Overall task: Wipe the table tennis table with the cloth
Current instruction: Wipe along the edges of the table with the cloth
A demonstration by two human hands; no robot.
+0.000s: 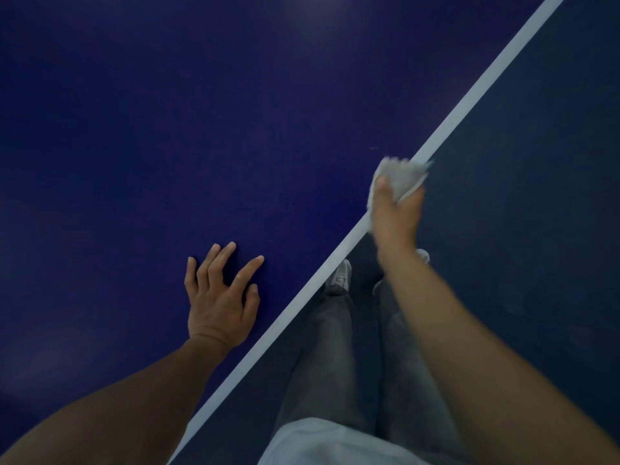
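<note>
The dark blue table tennis table [167, 129] fills the left and upper part of the head view, and its white edge line [469, 99] runs diagonally from lower left to upper right. My right hand [396, 213] grips a bunched pale grey cloth [401, 176] right at that white edge, and it looks blurred. My left hand [218, 297] rests on the blue top near the edge, fingers spread and fingertips touching the surface.
Right of the white edge lies the dark floor [536, 229]. My legs in grey trousers [328, 357] and light shoes [340, 276] stand close to the table edge, partly under it.
</note>
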